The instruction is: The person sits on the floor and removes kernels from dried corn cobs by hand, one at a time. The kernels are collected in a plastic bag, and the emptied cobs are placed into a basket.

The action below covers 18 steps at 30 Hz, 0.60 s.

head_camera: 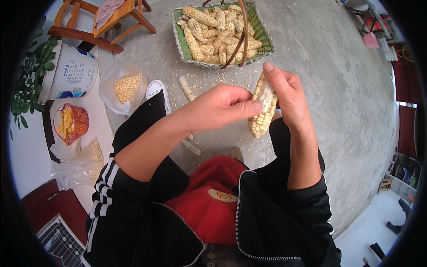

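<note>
A dried ear of pale corn (263, 116) is held up between both hands, partly stripped so that a strip of bare cob shows among the kernels. My right hand (289, 90) grips it from the right side, thumb pointing up near its top end. From the left, my left hand (223, 105) presses its thumb on the bare strip, with its fingers curled behind the ear. Beyond the hands stands a green woven basket (178, 43) heaped with dried corn ears (218, 36). Below and left of the hands, bare cobs (185, 87) lie on the floor.
Loose kernels are scattered over the concrete floor (340, 100). At the left are a white plastic bag (108, 80) holding shelled kernels (127, 87), a red plastic basket (80, 121) of yellow corn, a clear bag of kernels (95, 160), a white bucket (75, 71) and a wooden chair (115, 20).
</note>
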Motion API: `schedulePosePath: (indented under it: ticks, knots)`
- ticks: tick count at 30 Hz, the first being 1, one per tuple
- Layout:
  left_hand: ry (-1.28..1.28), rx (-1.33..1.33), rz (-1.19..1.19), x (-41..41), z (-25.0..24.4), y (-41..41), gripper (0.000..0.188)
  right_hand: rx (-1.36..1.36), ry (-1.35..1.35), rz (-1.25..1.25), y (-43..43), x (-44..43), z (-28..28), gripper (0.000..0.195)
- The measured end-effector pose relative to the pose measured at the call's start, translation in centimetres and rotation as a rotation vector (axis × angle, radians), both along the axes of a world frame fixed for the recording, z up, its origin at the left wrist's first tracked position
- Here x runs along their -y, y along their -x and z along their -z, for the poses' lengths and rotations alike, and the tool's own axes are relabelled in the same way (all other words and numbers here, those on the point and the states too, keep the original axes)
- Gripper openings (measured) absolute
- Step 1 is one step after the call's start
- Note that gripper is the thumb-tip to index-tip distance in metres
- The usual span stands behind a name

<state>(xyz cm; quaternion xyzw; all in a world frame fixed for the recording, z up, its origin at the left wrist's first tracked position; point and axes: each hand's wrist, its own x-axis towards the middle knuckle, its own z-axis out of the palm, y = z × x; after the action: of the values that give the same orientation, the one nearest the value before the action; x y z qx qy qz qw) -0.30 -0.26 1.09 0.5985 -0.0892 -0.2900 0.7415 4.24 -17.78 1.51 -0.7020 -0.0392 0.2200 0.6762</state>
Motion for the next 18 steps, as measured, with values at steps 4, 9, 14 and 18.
schedulePosePath:
  ticks: [4, 9, 14, 18]
  knots:
    - [-0.086, 0.036, 0.001, 0.0, 0.4, -0.1, 0.031, 0.055, 0.035, 0.037, -0.1, 0.0, 1.0, 0.044]
    - [-0.042, 0.027, -0.109, 0.7, 1.0, 0.3, 0.032, 0.035, 0.010, 0.060, 0.1, -0.4, 1.0, 0.043]
    - [0.089, -0.145, 0.055, -0.2, -0.6, -0.1, 0.031, -0.024, -0.079, 0.117, -0.2, 0.0, 0.2, 0.040]
    - [0.083, -0.129, 0.023, 0.1, -0.4, 0.2, 0.029, 0.043, -0.072, 0.109, -0.2, -0.1, 0.5, 0.040]
